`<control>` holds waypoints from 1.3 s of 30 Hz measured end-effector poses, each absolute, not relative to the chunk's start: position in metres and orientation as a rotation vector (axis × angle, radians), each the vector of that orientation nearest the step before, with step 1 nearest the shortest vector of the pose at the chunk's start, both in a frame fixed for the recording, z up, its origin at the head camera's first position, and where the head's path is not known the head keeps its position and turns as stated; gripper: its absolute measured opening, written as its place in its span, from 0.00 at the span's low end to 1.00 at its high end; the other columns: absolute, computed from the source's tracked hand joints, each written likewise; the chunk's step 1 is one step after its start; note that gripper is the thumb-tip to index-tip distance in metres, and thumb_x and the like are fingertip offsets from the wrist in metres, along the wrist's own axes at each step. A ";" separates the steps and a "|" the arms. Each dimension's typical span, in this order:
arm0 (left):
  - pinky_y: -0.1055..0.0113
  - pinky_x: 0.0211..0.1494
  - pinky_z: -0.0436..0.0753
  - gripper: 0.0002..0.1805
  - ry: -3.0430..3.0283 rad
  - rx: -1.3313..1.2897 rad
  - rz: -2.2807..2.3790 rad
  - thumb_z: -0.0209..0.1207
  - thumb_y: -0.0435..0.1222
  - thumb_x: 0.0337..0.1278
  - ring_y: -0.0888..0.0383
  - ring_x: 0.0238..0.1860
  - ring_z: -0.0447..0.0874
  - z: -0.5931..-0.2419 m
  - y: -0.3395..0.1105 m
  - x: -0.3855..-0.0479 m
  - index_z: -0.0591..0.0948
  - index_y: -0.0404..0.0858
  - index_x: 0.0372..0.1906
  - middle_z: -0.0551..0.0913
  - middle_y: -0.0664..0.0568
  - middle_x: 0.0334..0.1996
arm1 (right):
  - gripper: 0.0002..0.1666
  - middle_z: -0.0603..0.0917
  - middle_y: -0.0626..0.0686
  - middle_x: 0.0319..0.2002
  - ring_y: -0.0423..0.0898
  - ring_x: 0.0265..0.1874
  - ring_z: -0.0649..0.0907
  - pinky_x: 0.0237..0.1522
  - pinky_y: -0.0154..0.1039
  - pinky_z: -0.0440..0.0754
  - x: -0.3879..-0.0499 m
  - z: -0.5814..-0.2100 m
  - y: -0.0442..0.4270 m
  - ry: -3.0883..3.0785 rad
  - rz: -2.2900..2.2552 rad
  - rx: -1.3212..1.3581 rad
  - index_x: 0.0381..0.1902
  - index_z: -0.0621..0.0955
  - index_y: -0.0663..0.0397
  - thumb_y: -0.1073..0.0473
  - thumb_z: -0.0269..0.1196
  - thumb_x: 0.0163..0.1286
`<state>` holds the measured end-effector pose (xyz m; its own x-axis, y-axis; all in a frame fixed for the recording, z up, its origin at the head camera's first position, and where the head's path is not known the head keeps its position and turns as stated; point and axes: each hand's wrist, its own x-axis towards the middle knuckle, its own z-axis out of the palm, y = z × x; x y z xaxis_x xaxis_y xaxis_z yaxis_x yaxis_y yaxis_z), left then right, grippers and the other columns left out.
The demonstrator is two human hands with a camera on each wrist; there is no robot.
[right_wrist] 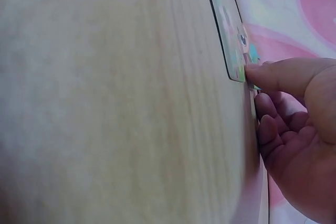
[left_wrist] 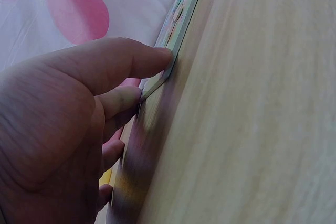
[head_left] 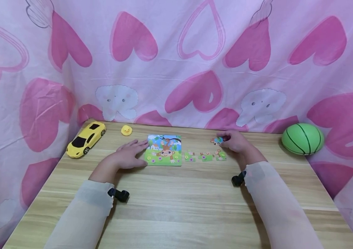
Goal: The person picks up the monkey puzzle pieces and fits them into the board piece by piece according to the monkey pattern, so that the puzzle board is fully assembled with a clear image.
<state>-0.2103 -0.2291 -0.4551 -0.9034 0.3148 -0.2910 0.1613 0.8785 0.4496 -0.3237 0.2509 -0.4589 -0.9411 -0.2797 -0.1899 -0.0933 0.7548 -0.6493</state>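
A square monkey jigsaw puzzle (head_left: 163, 152) lies flat on the wooden table. My left hand (head_left: 131, 154) is spread at its left side, thumb and index finger touching its edge near the corner. In the left wrist view the left thumb (left_wrist: 149, 61) lies along the border and the other fingers stay beside it. To the right of the puzzle, my right hand (head_left: 234, 141) pinches a small blue puzzle piece (head_left: 217, 140) between thumb and fingers. Just in front of that hand sit loose pieces: a left one (head_left: 190, 156), a middle one (head_left: 206, 157) and a right one (head_left: 220, 155).
A yellow toy car (head_left: 86, 139) and a small yellow rubber duck (head_left: 126, 130) stand at the back left. At the right end sits a green ball (head_left: 302, 139) with black lines. A pink heart-patterned curtain (head_left: 151, 79) borders the table (head_left: 176, 211) behind and at the sides.
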 end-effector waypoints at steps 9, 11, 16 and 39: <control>0.24 0.85 0.41 0.51 2.693 0.355 0.607 0.65 0.58 0.63 0.41 0.90 0.37 -0.454 -0.230 -0.210 0.57 0.56 0.87 0.51 0.60 0.89 | 0.26 0.80 0.60 0.55 0.55 0.52 0.76 0.53 0.44 0.78 -0.321 -0.456 0.249 2.736 -0.949 -0.275 0.68 0.84 0.51 0.62 0.69 0.74; 0.24 0.85 0.41 0.51 2.692 0.356 0.610 0.65 0.58 0.63 0.40 0.90 0.37 -0.454 -0.229 -0.210 0.57 0.56 0.87 0.51 0.59 0.89 | 0.24 0.80 0.61 0.59 0.56 0.54 0.78 0.56 0.47 0.81 -0.320 -0.456 0.248 2.737 -0.955 -0.286 0.68 0.84 0.51 0.62 0.68 0.75; 0.24 0.85 0.41 0.51 2.690 0.350 0.612 0.65 0.58 0.63 0.40 0.90 0.37 -0.453 -0.230 -0.209 0.57 0.56 0.87 0.50 0.60 0.89 | 0.21 0.83 0.59 0.63 0.55 0.56 0.79 0.60 0.49 0.82 -0.319 -0.455 0.246 2.749 -0.965 -0.283 0.66 0.85 0.49 0.60 0.65 0.78; 0.23 0.84 0.41 0.51 2.685 0.355 0.601 0.65 0.58 0.64 0.40 0.90 0.36 -0.454 -0.229 -0.209 0.56 0.57 0.87 0.50 0.60 0.89 | 0.19 0.81 0.53 0.41 0.50 0.34 0.79 0.31 0.38 0.81 -0.285 -0.443 0.161 2.527 -1.201 -0.466 0.61 0.88 0.32 0.56 0.68 0.75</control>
<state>-0.2093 -0.2295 -0.4543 -0.9016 0.3174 -0.2939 0.1618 0.8775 0.4515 -0.2852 0.1613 -0.4425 -0.9010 -0.4133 -0.1320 -0.1587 0.5971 -0.7864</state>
